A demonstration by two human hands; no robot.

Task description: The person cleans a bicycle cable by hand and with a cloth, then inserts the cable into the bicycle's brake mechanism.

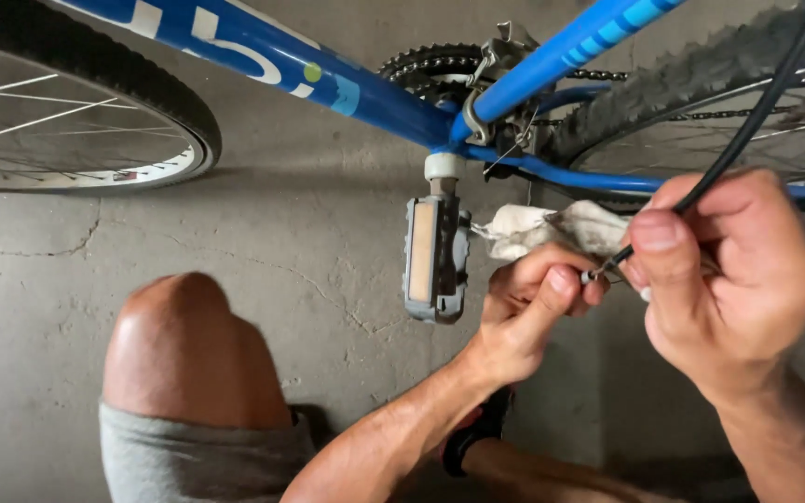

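Brake cable (747,121) end pinched between our two hands, just below the blue bicycle frame (375,93).
Our right hand (719,270) clamps the black housing, our left hand (533,307) grips the metal tip (589,276) and a white rag (552,228); we think the thin tip may slip or fray if we pull crookedly.

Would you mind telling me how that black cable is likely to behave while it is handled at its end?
The black cable probably flexes rather than flops: it sweeps in one smooth curve to the right hand. It seems light, since fingertips alone carry it. Its metal tip, pinched by the left hand, looks small and may slip easily.
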